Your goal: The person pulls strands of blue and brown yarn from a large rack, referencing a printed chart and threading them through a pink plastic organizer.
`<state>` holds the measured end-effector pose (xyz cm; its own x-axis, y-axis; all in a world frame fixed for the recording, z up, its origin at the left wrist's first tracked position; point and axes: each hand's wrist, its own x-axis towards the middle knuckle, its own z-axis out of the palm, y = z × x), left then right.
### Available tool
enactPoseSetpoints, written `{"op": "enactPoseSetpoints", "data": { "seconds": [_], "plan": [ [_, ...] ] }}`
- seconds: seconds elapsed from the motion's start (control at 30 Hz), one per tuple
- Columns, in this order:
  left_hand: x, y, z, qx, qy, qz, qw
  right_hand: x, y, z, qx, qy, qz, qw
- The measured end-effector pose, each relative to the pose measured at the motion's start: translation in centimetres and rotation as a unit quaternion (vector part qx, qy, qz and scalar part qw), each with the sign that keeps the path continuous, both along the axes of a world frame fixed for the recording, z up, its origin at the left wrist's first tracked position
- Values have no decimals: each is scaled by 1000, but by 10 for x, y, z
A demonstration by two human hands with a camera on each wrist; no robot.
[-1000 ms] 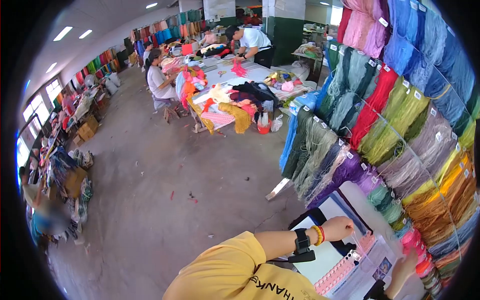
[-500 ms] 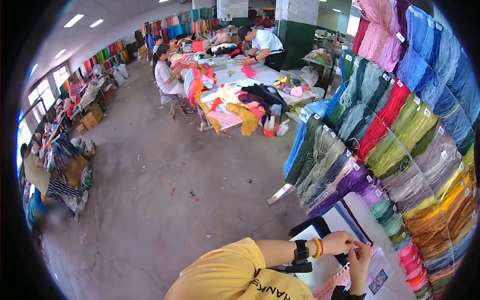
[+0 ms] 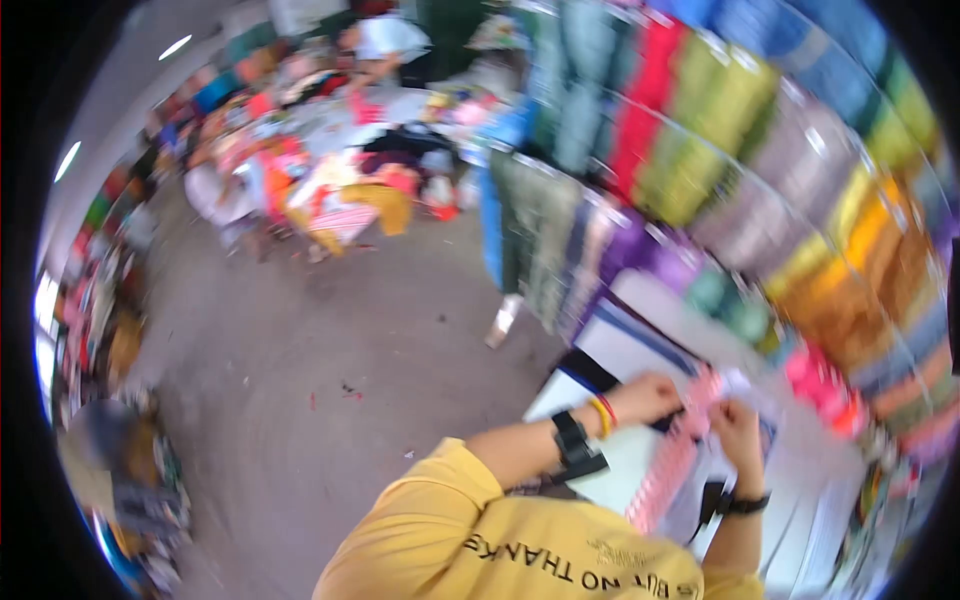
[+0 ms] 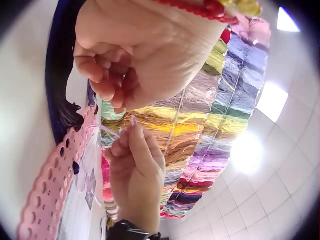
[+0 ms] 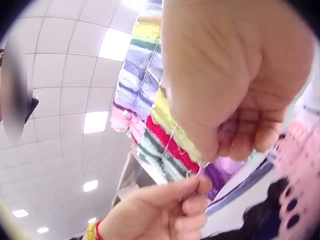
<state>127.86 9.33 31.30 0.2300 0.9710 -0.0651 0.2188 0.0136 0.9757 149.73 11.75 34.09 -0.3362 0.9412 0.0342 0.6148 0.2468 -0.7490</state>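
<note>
Both my hands work over a pink strip with scalloped edges and numbered holes (image 4: 45,192), which lies across white sheets on the bench. My left hand (image 3: 645,399), with a red and yellow bracelet, pinches a thin lilac thread (image 5: 201,168) between thumb and forefinger in the right wrist view. Facing it, my right hand (image 3: 737,432) pinches the same thread with its fingertips, clearest in the left wrist view. A loop of thread hangs from there toward the strip. In both wrist views the two hands' fingertips are close together.
Labelled yarn skeins (image 3: 690,130) hang in rows just beyond the bench. Black fabric (image 4: 62,107) lies beside the strip. Further off, a large table (image 3: 405,105) bears heaped yarn, with people around it. Concrete floor (image 3: 300,350) spreads to the left.
My right hand has come up from the right side of the sheets to meet my left at the thread; in the head view they now stand slightly apart. The head view has swung right.
</note>
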Motion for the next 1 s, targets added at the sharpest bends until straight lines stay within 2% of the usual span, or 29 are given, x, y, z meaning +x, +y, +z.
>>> {"op": "enactPoseSetpoints", "data": {
  "seconds": [0.03,0.07,0.1,0.13,0.17,0.2,0.27,0.33,0.37,0.43,0.53,0.57,0.63,0.67,0.87,1.0],
  "plan": [
    [1,5,-5,-45,-19,-18,999,27,8,3,-7,7,-10,1000],
    [-1,15,-25,-13,-21,-38,999,53,12,14,29,46,-92,994],
    [-2,14,-16,-102,-98,-21,990,87,20,25,145,81,-193,967],
    [-1,19,-21,-71,-78,-14,994,108,14,49,139,266,-286,910],
    [0,25,-26,-72,-78,-16,994,139,16,60,187,395,-347,830],
    [-1,28,-23,-85,-81,-32,993,142,7,79,211,450,-405,767],
    [7,32,-12,-139,-70,-23,988,144,-5,76,249,344,-340,839],
    [16,41,-19,-150,-71,-33,986,97,-1,57,117,345,-324,873],
    [21,44,-18,-171,-65,-25,983,75,0,40,56,281,-259,922],
    [29,50,-13,-211,-54,-6,976,28,10,-7,-41,295,-205,932],
    [34,56,-6,-260,-41,-1,965,-11,16,-44,-62,218,-151,962],
    [38,58,-10,-232,-45,21,972,-12,18,-50,-56,200,-161,965],
    [35,65,-17,-210,-61,-13,976,-12,23,-60,-45,163,-178,970],
    [35,66,-17,-199,-69,-31,977,-14,22,-56,-25,148,-174,973],
    [42,58,-2,-205,-46,12,978,-22,18,-44,44,90,-147,984],
    [39,61,-10,-218,-45,-7,975,-24,17,-45,85,50,-121,988]
  ]
}}
